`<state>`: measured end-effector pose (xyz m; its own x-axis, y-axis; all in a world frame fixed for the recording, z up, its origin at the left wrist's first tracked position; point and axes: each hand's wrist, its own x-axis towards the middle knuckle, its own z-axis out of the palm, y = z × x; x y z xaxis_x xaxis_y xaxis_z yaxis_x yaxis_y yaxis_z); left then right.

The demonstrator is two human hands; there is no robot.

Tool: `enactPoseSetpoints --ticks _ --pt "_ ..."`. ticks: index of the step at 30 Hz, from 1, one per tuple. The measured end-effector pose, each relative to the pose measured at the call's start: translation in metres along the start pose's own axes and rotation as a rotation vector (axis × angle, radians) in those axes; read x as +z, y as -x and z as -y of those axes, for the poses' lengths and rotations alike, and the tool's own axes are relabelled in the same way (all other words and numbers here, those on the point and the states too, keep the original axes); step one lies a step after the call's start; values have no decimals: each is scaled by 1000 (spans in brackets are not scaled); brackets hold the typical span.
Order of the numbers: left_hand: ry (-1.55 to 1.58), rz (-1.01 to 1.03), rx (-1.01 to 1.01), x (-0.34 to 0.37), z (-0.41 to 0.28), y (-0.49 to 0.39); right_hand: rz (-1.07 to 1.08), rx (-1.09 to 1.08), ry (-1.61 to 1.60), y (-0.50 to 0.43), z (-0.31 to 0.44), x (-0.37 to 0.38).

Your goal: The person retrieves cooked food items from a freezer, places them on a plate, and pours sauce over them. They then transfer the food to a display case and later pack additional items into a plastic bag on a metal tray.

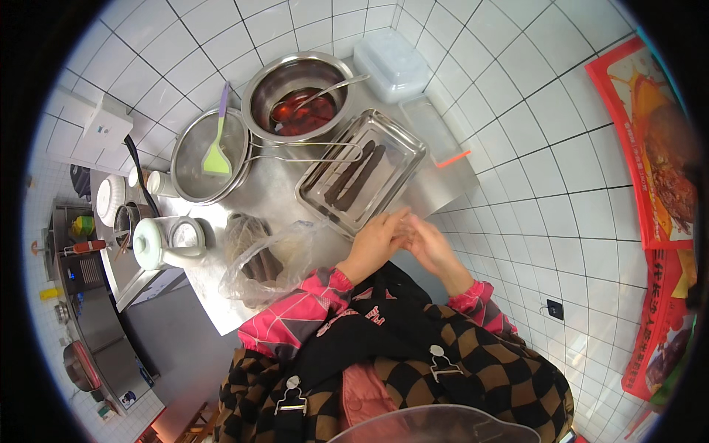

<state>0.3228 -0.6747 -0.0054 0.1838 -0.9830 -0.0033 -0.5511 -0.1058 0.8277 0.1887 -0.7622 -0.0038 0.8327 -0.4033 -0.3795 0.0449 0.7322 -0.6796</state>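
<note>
My left hand (376, 241) and my right hand (435, 249) meet in front of my apron, at the near edge of the steel counter (266, 191). Their fingertips are close together, and whether anything lies between them is hidden. Just beyond is a rectangular stainless steel tray (407, 152) with two long, dark-brown strips (360, 177) lying side by side. Left of my left hand, a clear plastic bag (299, 249) lies slack on the counter, with more dark elongated pieces (263, 266) in it.
A steel bowl (260, 69) holds red liquid and a spoon (332, 91). Beside it, a sieve (183, 160) carries a green spatula (217, 158), its wire handle reaching over the tray. Plastic containers (393, 61) stand in the corner; a pale green kettle (152, 243) is at left.
</note>
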Motion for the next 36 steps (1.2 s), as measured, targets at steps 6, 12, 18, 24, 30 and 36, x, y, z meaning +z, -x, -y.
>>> enactPoseSetpoints --ticks 6,12,18,24,30,36 --pt "249 -81 -30 15 16 -5 -133 -294 666 3 -21 17" --pt "29 -176 19 19 28 -7 -204 -350 688 2 -36 23" --pt "-72 -159 83 17 33 -10 -104 -175 397 21 -4 19" --pt "-258 -167 -72 7 20 -15 -388 -649 1307 29 29 3" --pt "-27 -355 186 -10 -37 -8 -442 -741 1328 -25 50 -42" --pt "209 34 181 -83 -42 99 -594 -956 1991 -116 138 -121"
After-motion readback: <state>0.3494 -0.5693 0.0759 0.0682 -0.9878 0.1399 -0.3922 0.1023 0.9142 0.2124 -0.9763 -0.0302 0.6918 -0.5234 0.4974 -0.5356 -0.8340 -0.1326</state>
